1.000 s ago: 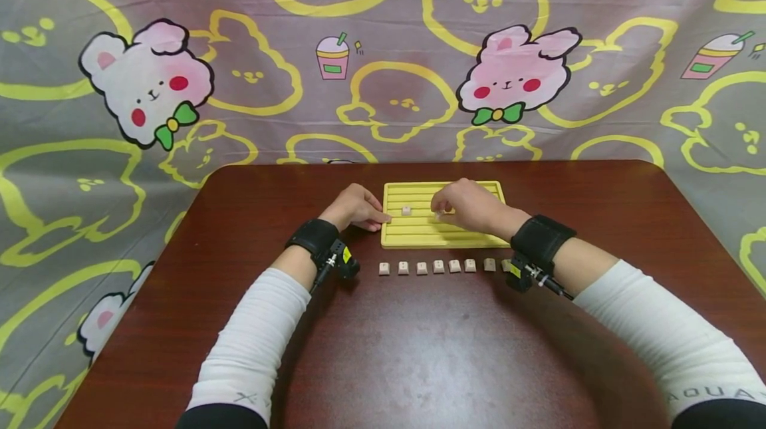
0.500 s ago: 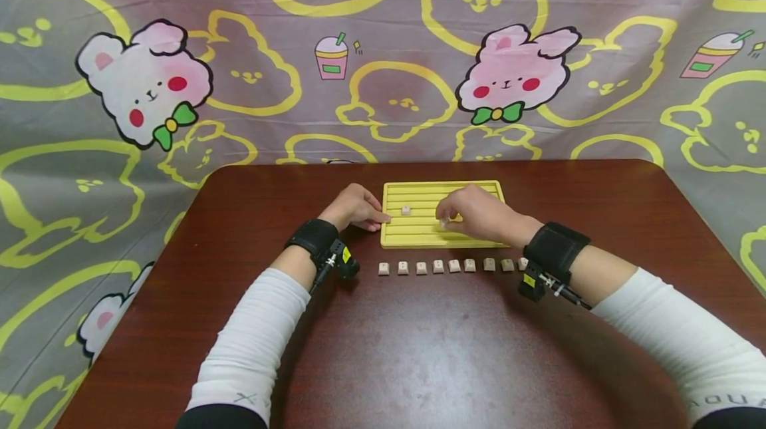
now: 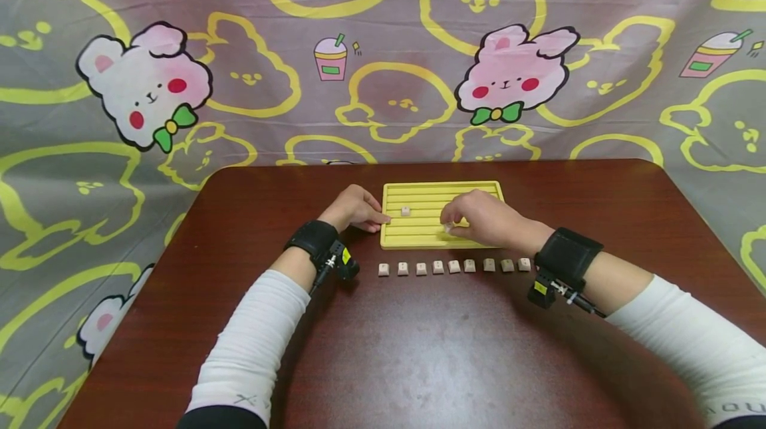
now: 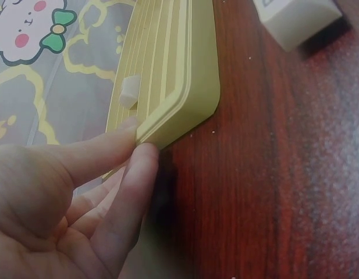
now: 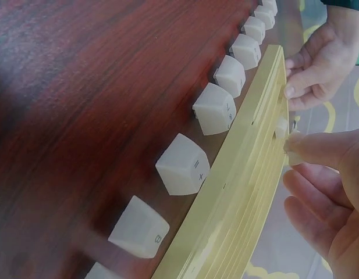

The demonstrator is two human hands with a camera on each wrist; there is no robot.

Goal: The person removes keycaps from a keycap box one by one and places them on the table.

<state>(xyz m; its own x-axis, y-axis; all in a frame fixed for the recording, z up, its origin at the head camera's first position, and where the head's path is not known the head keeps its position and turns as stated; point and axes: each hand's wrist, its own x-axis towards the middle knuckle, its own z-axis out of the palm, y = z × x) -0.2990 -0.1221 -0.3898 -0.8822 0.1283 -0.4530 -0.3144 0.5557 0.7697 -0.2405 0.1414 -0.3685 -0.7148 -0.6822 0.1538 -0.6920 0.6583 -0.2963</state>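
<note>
A yellow ridged tray [image 3: 413, 241] lies near the far side of the table. My left hand [image 3: 356, 208] pinches its left edge between thumb and finger, also seen close up on the tray's corner in the left wrist view. My right hand [image 3: 481, 216] is over the tray's right half and pinches a small white keycap [image 5: 292, 152] between thumb and finger. Whether that keycap touches the tray I cannot tell. Another keycap [image 3: 405, 211] sits in one of the tray's grooves, left of the middle.
A row of several white keycaps [image 3: 439, 267] stands along the tray's near side, some with printed characters in the right wrist view. The dark red-brown table [image 3: 419, 349] extends towards me. A patterned cloth [image 3: 395, 36] hangs behind the table.
My right hand has shifted slightly right and towards me with the keycap, uncovering the right end of the row. My left hand stays on the tray's edge.
</note>
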